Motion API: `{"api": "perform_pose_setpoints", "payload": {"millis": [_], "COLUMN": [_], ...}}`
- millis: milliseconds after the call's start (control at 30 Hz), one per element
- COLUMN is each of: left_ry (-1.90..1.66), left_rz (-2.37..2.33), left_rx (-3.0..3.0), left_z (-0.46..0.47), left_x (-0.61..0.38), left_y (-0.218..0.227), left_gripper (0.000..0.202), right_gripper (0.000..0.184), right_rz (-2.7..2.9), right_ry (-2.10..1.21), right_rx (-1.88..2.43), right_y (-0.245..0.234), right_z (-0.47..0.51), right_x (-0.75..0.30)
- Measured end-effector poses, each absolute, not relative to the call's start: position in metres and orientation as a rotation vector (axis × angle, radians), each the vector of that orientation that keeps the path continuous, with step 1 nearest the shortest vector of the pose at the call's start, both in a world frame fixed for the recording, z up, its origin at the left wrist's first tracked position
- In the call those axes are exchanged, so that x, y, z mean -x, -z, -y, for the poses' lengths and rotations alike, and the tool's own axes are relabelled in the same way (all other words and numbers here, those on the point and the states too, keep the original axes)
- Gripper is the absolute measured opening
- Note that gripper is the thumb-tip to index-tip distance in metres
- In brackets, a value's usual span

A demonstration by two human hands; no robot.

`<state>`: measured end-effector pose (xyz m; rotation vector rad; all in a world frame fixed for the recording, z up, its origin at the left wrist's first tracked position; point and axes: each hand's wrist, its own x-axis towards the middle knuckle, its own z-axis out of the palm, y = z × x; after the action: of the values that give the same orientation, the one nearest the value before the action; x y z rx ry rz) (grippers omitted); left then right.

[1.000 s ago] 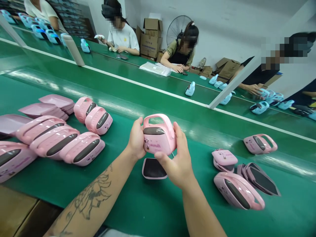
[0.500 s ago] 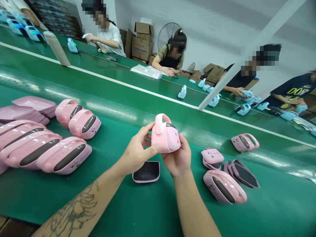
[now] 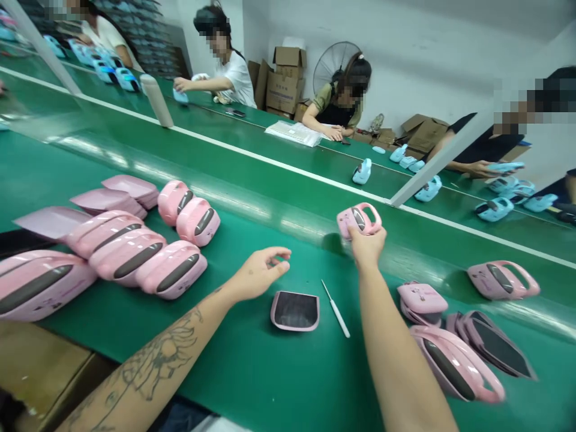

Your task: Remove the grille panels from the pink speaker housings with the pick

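The right hand (image 3: 366, 247) is raised over the green conveyor belt (image 3: 252, 366), with the forearm extended forward from the lower edge of the view. A pink handled case (image 3: 359, 220) is gripped in its closed fingers (image 3: 360, 236), which are wrapped around the underside of the case. The dark oval panel of the case is turned upward, and its loop handle points right. The left hand (image 3: 261, 270) is empty and held apart from the case, low over the belt, with its fingers (image 3: 281, 267) loosely open and slightly curled. The tattooed left forearm (image 3: 155, 363) is stretched diagonally across the view.

Just below the left fingers, a pink-framed black panel (image 3: 294, 311) is laid flat on the belt. A slim white-handled pick (image 3: 335, 315) lies just beside that panel, below the right fingers. Left of the left fingers, more pink cases (image 3: 171, 270) and stacked pink trays (image 3: 110, 198) are set out. Right of the right fingers, further pink cases (image 3: 503, 280) and dark-panelled pink shells (image 3: 492, 351) are placed.

Beyond the fingers, light blue devices (image 3: 429, 189) are spread along a second belt, and a co-worker's hand (image 3: 479, 169) is seen beside them.
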<state>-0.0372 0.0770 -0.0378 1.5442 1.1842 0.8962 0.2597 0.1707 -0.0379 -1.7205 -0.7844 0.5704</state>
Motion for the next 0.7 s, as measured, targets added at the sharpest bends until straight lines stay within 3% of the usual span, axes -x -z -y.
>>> {"api": "perform_pose_setpoints", "payload": {"millis": [33, 100, 200, 267, 467, 600, 700], "left_ry": [-0.881, -0.863, -0.861, -0.869, -0.861, -0.814, -0.816], "left_rz": [-1.184, -1.174, -1.134, -1.098, -0.957, -0.942, -0.979], "left_rx": [-1.567, -1.619, -1.692, -1.722, -1.756, -1.887, -1.947], "left_z": [-0.069, -0.055, -0.044, -0.042, -0.046, -0.051, -0.051], "left_x": [0.041, 0.047, 0.051, 0.052, 0.054, 0.056, 0.056], "left_y": [0.041, 0.047, 0.056, 0.06, 0.065, 0.069, 0.073], "left_gripper": [0.04, 0.035, 0.033, 0.034, 0.029, 0.029, 0.031], "right_gripper": [0.052, 0.053, 0.084, 0.092, 0.037, 0.03, 0.036], "right_rz": [0.783, 0.81, 0.933, 1.059, 1.527, 1.718, 1.823], "right_ry": [-0.5, -0.404, -0.358, -0.328, -0.319, -0.396, -0.374], "right_rx": [1.786, 1.882, 1.961, 1.979, 1.982, 2.008, 1.996], "right_y": [0.044, 0.055, 0.064, 0.061, 0.037, 0.049, 0.067], "right_z": [-0.177, -0.183, -0.179, -0.166, -0.058, 0.013, 0.025], "right_x": [-0.263, -0.266, -0.268, -0.271, -0.282, -0.265, -0.247]}}
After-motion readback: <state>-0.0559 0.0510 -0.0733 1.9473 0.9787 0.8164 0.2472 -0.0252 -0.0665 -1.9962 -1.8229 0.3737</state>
